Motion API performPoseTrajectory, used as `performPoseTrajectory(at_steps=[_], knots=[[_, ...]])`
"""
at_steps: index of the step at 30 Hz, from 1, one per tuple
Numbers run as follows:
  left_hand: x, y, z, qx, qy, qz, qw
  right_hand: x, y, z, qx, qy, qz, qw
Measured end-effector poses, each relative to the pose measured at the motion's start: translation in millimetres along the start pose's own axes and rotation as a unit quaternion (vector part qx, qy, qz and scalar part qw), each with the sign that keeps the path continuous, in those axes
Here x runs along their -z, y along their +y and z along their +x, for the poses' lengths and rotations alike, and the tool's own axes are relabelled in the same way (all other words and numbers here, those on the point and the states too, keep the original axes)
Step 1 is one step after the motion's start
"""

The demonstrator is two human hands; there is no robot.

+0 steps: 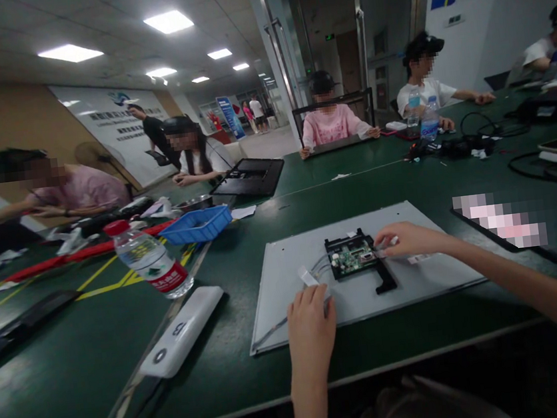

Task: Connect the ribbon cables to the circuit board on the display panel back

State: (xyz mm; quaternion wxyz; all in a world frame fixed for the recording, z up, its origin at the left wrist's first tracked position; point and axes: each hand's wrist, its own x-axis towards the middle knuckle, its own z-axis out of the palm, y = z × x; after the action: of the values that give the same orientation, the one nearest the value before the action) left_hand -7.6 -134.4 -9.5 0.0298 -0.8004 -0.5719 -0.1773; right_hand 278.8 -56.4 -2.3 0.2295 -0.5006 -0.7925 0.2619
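Observation:
A flat grey panel (284, 262) lies on the green table in front of me. On its middle sits a green circuit board (352, 259) in a black plastic bracket (385, 277), with thin wires running off its left side. My left hand (311, 319) rests over the panel's left part, fingers bent together by a white strip (308, 276); what lies under them is hidden. At the board's right edge, my right hand (405, 240) is closed in a pinch, with something small and whitish at the fingertips, too small to name.
Left of the panel are a white power bank (185, 334) with a cable, a water bottle (151, 260) and a blue tray (197, 225). A dark phone-like slab (499, 224) lies at right. Across the table, a person in pink (332, 126) holds a black frame.

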Motion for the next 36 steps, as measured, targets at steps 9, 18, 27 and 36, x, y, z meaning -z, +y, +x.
performPoseTrajectory(at_steps=[9,18,27,36], knots=[[-0.2,-1.9,1.6,-0.008,0.012,-0.009,1.0,-7.0,6.2,1.8,-0.014,-0.009,0.029,0.999],[2.9,-3.4,0.2,-0.018,0.122,-0.041,0.992,5.6,57.8,3.4,-0.08,0.044,0.003,0.996],[8.4,-2.2,-5.8,0.052,0.3,-0.138,0.942,14.0,54.1,8.0,-0.04,0.11,-0.177,0.977],[-3.7,-13.8,0.9,0.116,0.231,-0.201,0.945,4.0,6.1,53.2,0.137,0.021,-0.176,0.975]])
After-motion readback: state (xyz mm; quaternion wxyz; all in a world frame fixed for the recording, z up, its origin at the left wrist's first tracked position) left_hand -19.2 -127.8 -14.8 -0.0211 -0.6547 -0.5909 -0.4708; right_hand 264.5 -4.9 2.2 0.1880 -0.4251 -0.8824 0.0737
